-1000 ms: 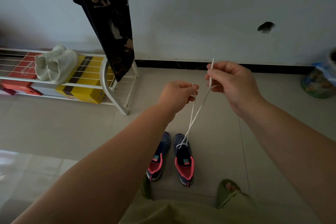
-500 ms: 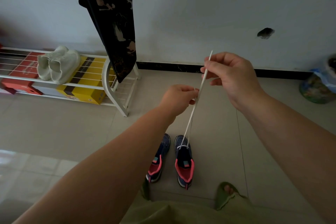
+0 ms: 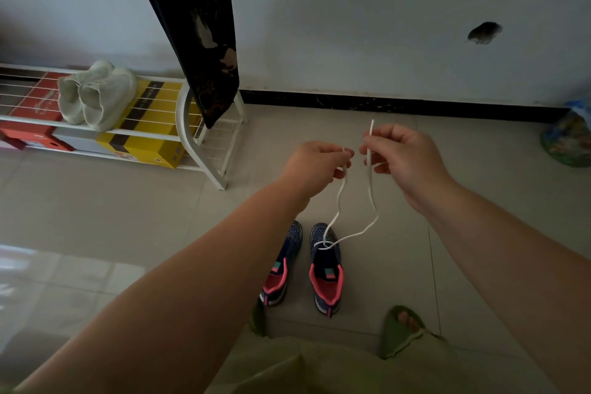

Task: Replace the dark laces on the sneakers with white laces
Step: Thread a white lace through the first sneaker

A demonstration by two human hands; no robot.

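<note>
Two dark blue sneakers with pink collars stand side by side on the floor, the left sneaker (image 3: 283, 265) and the right sneaker (image 3: 326, 269). A white lace (image 3: 335, 214) runs through the front eyelets of the right sneaker and rises in two slack strands. My left hand (image 3: 315, 166) pinches one end of it. My right hand (image 3: 406, 160) pinches the other end, whose tip sticks up above my fingers. Both hands are held well above the shoes, close together. No dark lace is visible.
A white shoe rack (image 3: 195, 144) stands at the left with pale sneakers (image 3: 96, 96) on top and yellow and red boxes (image 3: 144, 141) beneath. A dark patterned cloth (image 3: 195, 25) hangs over its end. A bag (image 3: 569, 137) sits at the right wall. My green slippers (image 3: 399, 329) are below.
The lace was pulled taut half a second ago. My right hand has come down toward the left hand, and both strands now hang slack and wavy.
</note>
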